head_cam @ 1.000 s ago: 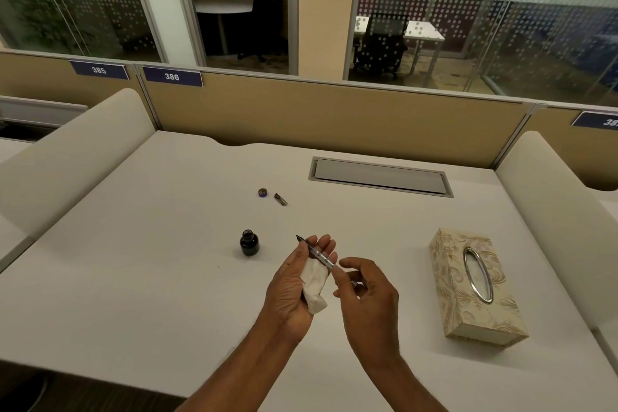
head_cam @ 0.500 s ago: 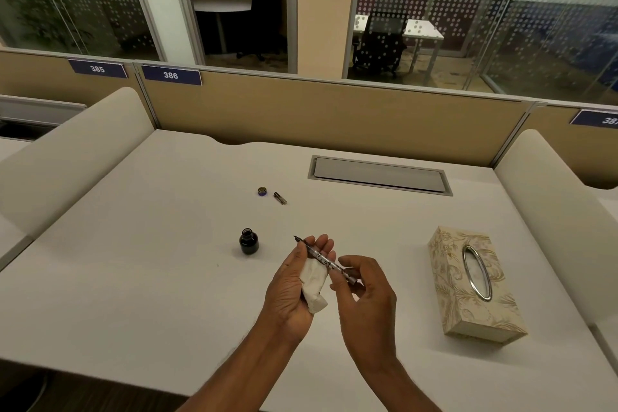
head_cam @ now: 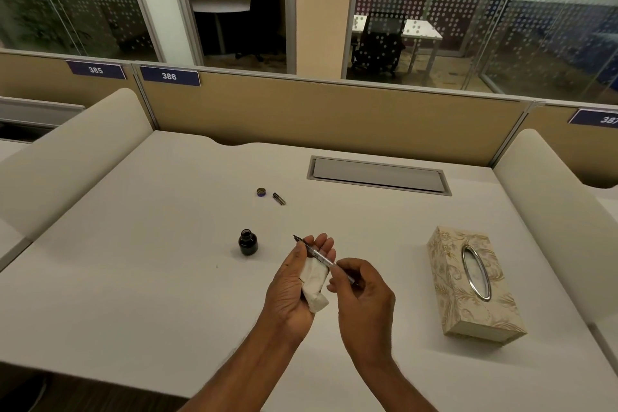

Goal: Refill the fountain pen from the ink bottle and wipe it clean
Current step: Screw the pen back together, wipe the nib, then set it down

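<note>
Shiny dark glass ink bottle (head_cam: 248,243); right of it, clear plastic fountain pen (head_cam: 321,257) and crumpled paper tissue (head_cam: 314,284)

Left hand (head_cam: 291,283) cupped — right hand (head_cam: 365,298) pinching.

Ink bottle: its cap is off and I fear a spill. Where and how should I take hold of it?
Probably round the wide body of the ink bottle, below the narrow neck, coming in level from the near side. It stands upright, its mouth open on top, so a grasp from above risks dipping into ink.
</note>
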